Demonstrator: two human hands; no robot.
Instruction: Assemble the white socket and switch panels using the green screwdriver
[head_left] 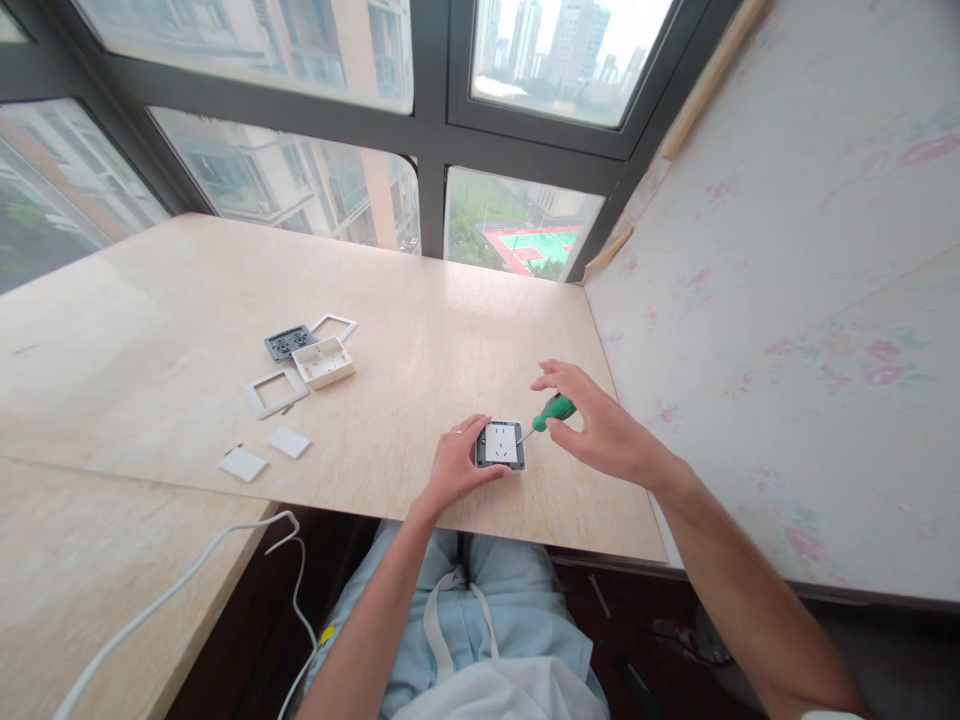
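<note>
Just below the frame's centre, your left hand (pixel 459 462) gripped the socket (pixel 501 443) by opposite edges, thumb nearer you; the socket looked light and stiff, its plastic probably smooth and crackable if forced, so its outer rim seemed the best hold; your right hand (pixel 596 425) held the green screwdriver (pixel 555 411) loosely, upper fingers spread, shaft slanting to the socket's right side; farther off, left of centre, lay a white box (pixel 333 375).

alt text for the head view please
A person's left hand grips a white socket on a tabletop while the right hand curves around a green-handled screwdriver pointed at its right side. Left of them lie white frames, a white box, a grey panel and white plates; windows stand behind.
</note>
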